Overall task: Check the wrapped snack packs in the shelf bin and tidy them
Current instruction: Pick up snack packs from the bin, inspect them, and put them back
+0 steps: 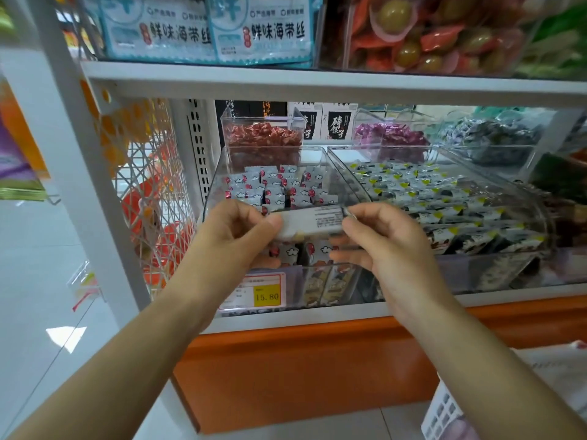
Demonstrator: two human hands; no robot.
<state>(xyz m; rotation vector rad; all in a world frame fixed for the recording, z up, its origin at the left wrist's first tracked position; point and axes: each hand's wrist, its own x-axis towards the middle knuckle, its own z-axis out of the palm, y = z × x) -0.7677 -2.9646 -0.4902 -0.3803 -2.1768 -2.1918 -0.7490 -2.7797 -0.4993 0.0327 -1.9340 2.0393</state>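
Note:
A clear shelf bin (219, 173) holds several small white wrapped snack packs (276, 185) with red marks and cloud prints. Just in front of that bin, both hands hold one white wrapped snack pack (313, 221) level, its printed back turned up. My left hand (236, 235) pinches its left end between thumb and fingers. My right hand (374, 236) pinches its right end. More packs show below the held one, partly hidden by my hands.
A second clear bin (536, 217) of black-and-white packs with yellow marks stands to the right. Behind are bins of red (263, 139) and purple (390, 136) candies. A yellow price tag (266, 295) reads 15.80. A white basket (444, 411) stands at lower right.

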